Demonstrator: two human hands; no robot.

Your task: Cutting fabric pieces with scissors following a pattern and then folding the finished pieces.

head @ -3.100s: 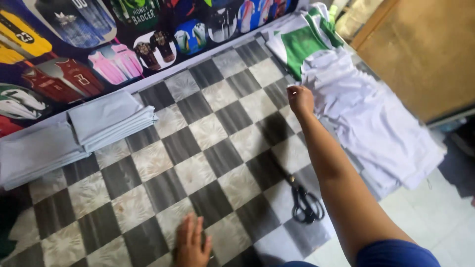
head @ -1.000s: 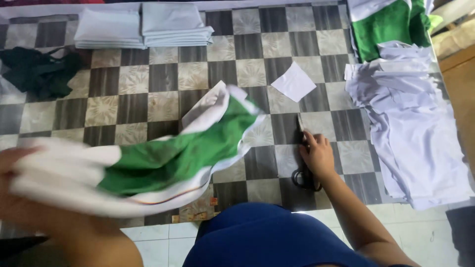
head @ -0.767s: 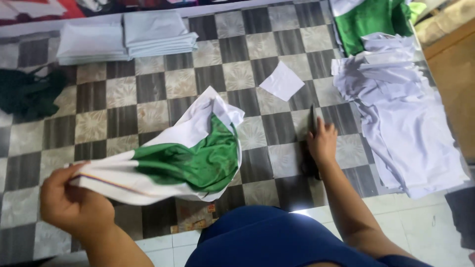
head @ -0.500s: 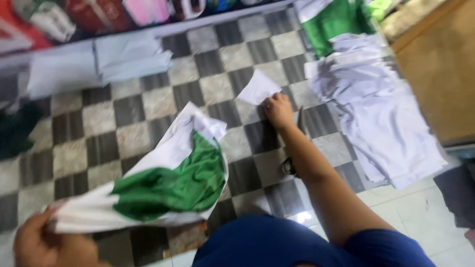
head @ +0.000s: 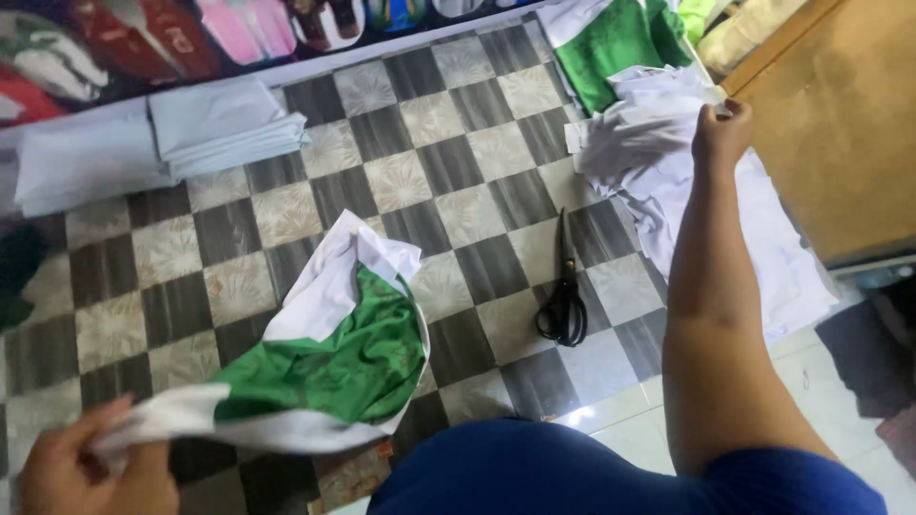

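My left hand (head: 91, 469) at the bottom left pinches the white end of a green and white garment (head: 334, 353) that trails across the checkered floor (head: 448, 172). My right hand (head: 720, 129) reaches to the upper right and grips a white cloth piece on the pile of white fabric (head: 658, 162). Black scissors (head: 565, 296) lie on the floor between the garment and my right arm, held by no hand.
Folded light grey cloth (head: 153, 138) is stacked at the back left. More green and white fabric (head: 615, 38) lies at the top right. A brown wooden panel (head: 840, 124) stands on the right. Printed jersey pictures (head: 143, 38) line the far wall.
My right hand left the scissors on the floor and moved up to the white fabric pile, closing on a piece. My left hand keeps hold of the green and white garment.
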